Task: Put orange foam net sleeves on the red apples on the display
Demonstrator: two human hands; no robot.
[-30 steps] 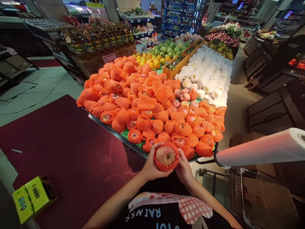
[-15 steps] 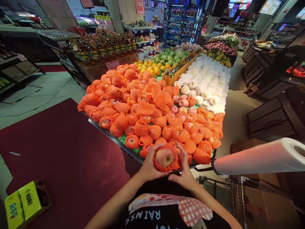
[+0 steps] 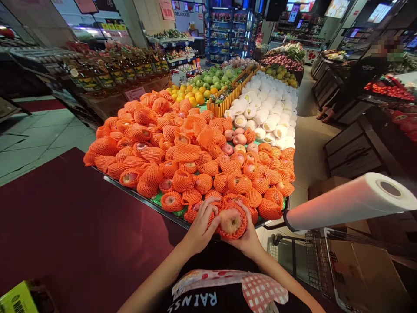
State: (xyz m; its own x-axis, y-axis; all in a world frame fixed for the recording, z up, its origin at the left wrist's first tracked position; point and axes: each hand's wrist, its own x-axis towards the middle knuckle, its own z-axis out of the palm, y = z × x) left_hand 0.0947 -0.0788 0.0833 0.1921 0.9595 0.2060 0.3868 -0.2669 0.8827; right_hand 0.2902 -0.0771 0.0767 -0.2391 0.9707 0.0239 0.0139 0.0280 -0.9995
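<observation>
A reddish-yellow apple (image 3: 231, 220) in an orange foam net sleeve (image 3: 240, 231) is held just in front of the display's near edge, its dimpled end facing me. My right hand (image 3: 250, 238) is wrapped round its right side and underside, closed on it. On the left, my left hand (image 3: 199, 227) has its fingers bent and the thumb against the sleeve's edge; exactly what its fingertips pinch is partly hidden. Beyond both hands, many more netted apples (image 3: 187, 152) are heaped on the display, with several bare apples (image 3: 239, 139) among them.
White-netted fruit (image 3: 263, 108), oranges (image 3: 189, 93) and green fruit (image 3: 213, 77) lie farther back, near a yellow slatted divider (image 3: 224, 102). At right are a plastic bag roll (image 3: 345, 204), a cart (image 3: 314, 261) and a person (image 3: 356, 82). Oil bottles (image 3: 110, 71) stand back left.
The apple has passed from my left hand's grip into my right hand's, shifting slightly right. My left hand has moved to its left side with fingers bent. The view has turned a little right.
</observation>
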